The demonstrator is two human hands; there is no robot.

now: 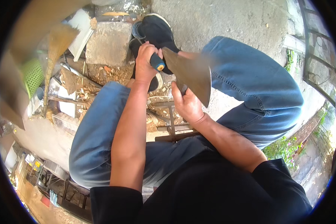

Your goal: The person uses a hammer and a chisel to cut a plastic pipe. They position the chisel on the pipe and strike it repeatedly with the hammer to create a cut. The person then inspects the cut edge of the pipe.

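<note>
Spotter: What do you have in the hands?

Operator: On my feed the left hand (146,61) is wrapped tightly round a dark handle (157,61) with a yellow-orange end. I can't make out the rest of that tool. The right hand (190,106) has its fingers folded round the narrow end of a broad metal blade (192,76), thumb pointing up along it.

Spotter: And where is the blade?

Operator: Just right of the handle, tilted, between the knees. I get a blur around its far corner.

Spotter: Anything in the way?

Operator: Black shoes (156,30) lie just beyond, and the left fist and handle cover part of them from me. Bent denim legs (261,86) hem in both sides. Between them, nearer the body, I see a slatted frame (171,119). Out left are rubble (107,70), a rough block (108,44), a broom (56,48) and a green perforated basket (33,77). Off right, well apart, I have a metal grille (307,56) and a leafy plant (282,149).
</note>
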